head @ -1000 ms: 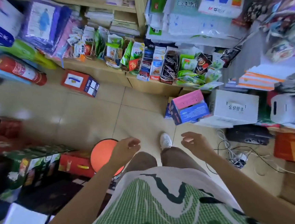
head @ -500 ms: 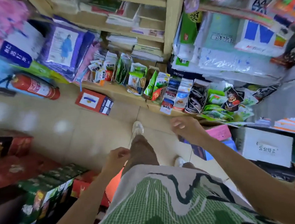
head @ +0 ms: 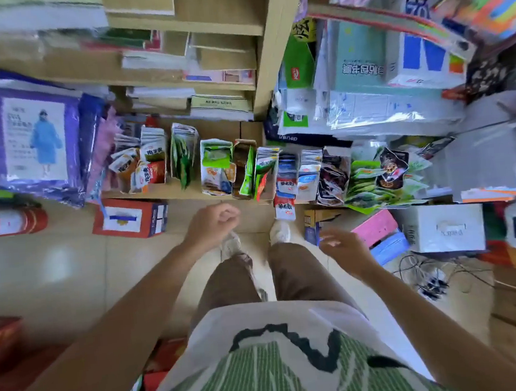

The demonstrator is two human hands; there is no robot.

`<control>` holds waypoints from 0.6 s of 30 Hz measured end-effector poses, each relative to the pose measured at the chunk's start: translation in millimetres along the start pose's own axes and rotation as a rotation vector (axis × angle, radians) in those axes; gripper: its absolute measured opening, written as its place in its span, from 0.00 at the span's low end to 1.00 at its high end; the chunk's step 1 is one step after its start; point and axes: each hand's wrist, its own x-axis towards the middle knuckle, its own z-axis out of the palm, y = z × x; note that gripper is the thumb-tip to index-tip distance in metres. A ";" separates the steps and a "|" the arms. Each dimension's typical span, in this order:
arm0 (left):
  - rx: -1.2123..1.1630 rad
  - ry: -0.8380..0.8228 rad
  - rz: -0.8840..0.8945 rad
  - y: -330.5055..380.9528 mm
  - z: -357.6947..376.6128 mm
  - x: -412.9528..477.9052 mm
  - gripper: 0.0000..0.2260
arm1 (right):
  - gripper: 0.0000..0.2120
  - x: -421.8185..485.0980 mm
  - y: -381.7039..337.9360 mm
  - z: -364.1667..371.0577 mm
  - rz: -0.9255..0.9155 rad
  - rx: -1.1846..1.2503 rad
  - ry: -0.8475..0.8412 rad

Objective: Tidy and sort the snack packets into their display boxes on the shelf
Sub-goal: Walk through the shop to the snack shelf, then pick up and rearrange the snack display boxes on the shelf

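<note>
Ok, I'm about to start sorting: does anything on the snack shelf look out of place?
Yes. A red-and-white packet hangs over the shelf edge, and green packets lie in a loose heap at the right end, a black packet on top, none in a box.

A person stands facing a low shelf (head: 169,192) where snack packets (head: 268,164) stand in a row of display boxes (head: 243,168). The left hand (head: 214,222) hovers below it, apparently loosely curled and empty. The blurred right hand (head: 343,245) hangs relaxed beside a pink box (head: 375,227).
</note>
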 end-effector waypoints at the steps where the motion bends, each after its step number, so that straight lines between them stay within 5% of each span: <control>1: 0.031 -0.024 0.035 7.0 -4.8 12.7 0.09 | 0.11 5.7 6.8 1.4 0.020 0.007 0.010; 8: 0.146 -0.064 0.049 20.3 5.8 78.7 0.09 | 0.12 90.9 56.7 24.7 0.088 0.013 0.033; 12: 0.171 -0.072 0.074 -9.7 38.9 90.5 0.07 | 0.25 146.3 74.0 49.5 0.043 -0.043 0.008; 18: 0.360 0.218 0.320 -73.7 96.6 121.5 0.14 | 0.48 207.4 101.8 118.4 -0.392 -0.212 0.130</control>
